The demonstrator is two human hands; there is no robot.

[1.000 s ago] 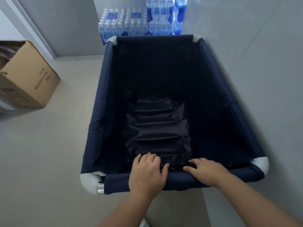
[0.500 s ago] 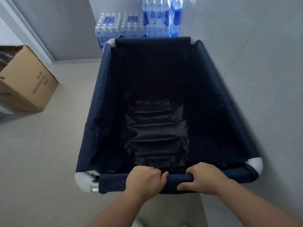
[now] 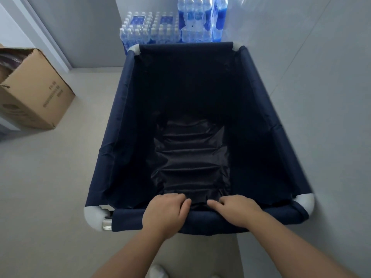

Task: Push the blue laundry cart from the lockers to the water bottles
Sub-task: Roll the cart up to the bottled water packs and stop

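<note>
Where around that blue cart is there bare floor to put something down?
Bare floor lies left of the cart, between it and the cardboard box. The cart's inside looks empty too. It is crowded ahead, where water bottles stand at its far rim, and along the right-hand wall.

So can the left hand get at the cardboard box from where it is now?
Probably not. The left hand is closed over the cart's near rail, and the box sits well off to the left across open floor. Nothing blocks the way; it just looks beyond arm's reach.
</note>
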